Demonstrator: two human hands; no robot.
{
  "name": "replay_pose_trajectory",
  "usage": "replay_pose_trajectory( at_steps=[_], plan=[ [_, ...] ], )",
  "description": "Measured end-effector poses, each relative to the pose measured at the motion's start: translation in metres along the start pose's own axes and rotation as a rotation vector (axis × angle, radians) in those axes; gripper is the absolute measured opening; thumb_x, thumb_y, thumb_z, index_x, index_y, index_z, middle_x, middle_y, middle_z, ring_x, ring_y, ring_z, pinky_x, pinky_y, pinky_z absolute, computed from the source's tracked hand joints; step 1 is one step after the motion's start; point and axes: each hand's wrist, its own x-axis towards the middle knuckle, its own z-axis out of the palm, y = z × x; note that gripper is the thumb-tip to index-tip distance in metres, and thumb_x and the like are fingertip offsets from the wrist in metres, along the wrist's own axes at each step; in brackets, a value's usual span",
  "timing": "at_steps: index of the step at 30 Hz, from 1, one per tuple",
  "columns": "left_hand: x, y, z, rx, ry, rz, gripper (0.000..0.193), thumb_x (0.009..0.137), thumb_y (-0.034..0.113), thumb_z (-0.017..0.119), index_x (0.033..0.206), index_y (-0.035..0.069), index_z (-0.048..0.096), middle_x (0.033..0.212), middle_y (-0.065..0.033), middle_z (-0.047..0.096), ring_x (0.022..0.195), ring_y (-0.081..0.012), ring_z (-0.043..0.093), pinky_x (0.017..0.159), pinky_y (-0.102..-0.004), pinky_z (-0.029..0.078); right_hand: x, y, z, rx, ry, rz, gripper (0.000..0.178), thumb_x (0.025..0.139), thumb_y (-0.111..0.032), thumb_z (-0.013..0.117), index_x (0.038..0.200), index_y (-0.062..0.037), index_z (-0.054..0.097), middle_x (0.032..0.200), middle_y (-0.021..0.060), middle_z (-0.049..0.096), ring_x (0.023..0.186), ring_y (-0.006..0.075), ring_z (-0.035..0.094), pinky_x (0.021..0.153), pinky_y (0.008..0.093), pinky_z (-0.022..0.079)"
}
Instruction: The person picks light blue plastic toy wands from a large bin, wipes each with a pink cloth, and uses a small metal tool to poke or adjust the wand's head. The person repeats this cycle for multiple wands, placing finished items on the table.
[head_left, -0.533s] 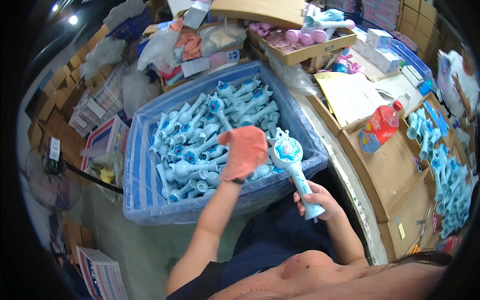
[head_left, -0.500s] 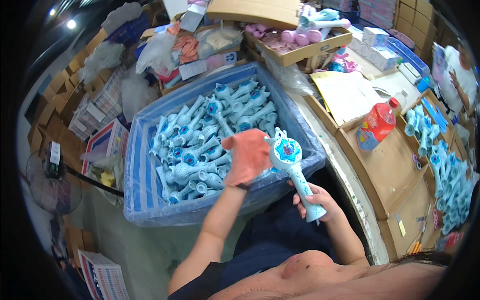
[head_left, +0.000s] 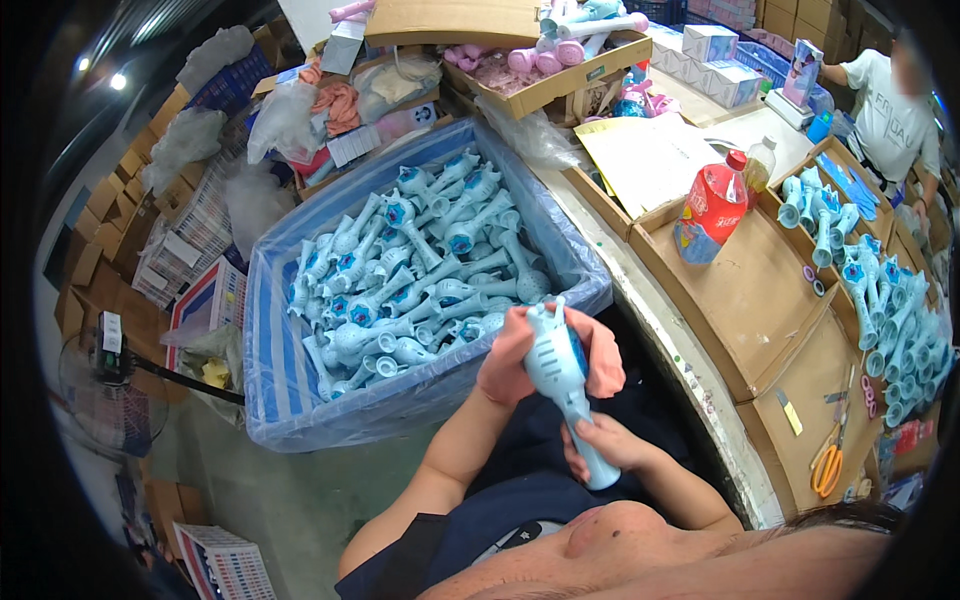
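Observation:
A light blue toy wand [head_left: 556,368] is tilted in front of me, its wide crowned head up and its side slots facing me. My right hand [head_left: 608,445] is closed round its narrow handle near the flared lower end. A salmon-pink cloth [head_left: 604,358] wraps the wand's head from behind and both sides. My left hand [head_left: 500,380] is closed on this cloth and presses it against the head; most of its fingers are hidden by the cloth and wand. Beyond, a plastic-lined blue crate [head_left: 268,375] holds a heap of similar wands [head_left: 400,290].
On the right bench are cardboard trays [head_left: 690,305], a red-labelled bottle [head_left: 712,210], orange-handled scissors [head_left: 828,468] and more blue wands [head_left: 900,330]. A box [head_left: 590,75] of pink parts stands at the back. A person in a white shirt [head_left: 880,110] is at far right.
The wand has turned so its jewelled front faces away from me. My cloth-covered left hand has moved right and down onto the wand's head. My right hand still grips the handle.

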Motion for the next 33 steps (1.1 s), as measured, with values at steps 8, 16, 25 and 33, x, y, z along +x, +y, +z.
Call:
replay_pose_trajectory(
  at_steps=[8, 16, 25, 33],
  plan=[
    [0.007, -0.023, 0.012, 0.838, 0.309, 0.233, 0.053, 0.078, 0.024, 0.081, 0.118, 0.003, 0.054, 0.100, -0.0060, 0.066, 0.092, -0.0228, 0.059, 0.086, -0.0373, 0.046, 0.036, 0.005, -0.001, -1.211, 0.860, -0.155, 0.042, 0.091, -0.031, 0.064, 0.107, 0.0045, 0.047, 0.086, 0.0341, 0.067, 0.080, 0.0510, 0.067, 0.072, 0.0561, 0.054],
    [-0.001, -0.050, -0.019, 0.580, 0.246, -0.071, 0.048, 0.103, 0.045, 0.039, 0.125, 0.006, 0.056, 0.115, -0.0111, 0.066, 0.103, -0.0252, 0.062, 0.095, -0.0421, 0.046, 0.035, 0.015, 0.003, -1.228, 1.024, -0.232, 0.039, 0.085, -0.017, 0.063, 0.112, 0.0046, 0.044, 0.081, 0.0328, 0.067, 0.074, 0.0511, 0.066, 0.068, 0.0586, 0.054],
    [0.014, -0.064, -0.037, -1.095, -0.311, -0.308, 0.056, 0.100, 0.059, 0.046, 0.119, 0.009, 0.059, 0.104, -0.0113, 0.066, 0.093, -0.0273, 0.066, 0.084, -0.0407, 0.055, 0.005, 0.025, 0.018, -0.198, 0.211, -0.122, 0.021, 0.093, -0.015, 0.070, 0.105, -0.0047, 0.055, 0.081, 0.0041, 0.064, 0.061, 0.0125, 0.064, 0.054, 0.0291, 0.051],
    [-0.009, -0.053, -0.010, -0.321, 0.557, -0.295, 0.081, 0.100, 0.071, 0.027, 0.119, 0.001, 0.062, 0.104, -0.0114, 0.068, 0.095, -0.0241, 0.065, 0.083, -0.0377, 0.054, 0.001, 0.030, -0.004, -1.194, 0.889, -0.094, 0.040, 0.085, -0.025, 0.066, 0.111, 0.0003, 0.049, 0.086, 0.0300, 0.068, 0.080, 0.0491, 0.067, 0.072, 0.0554, 0.054]
  ],
)
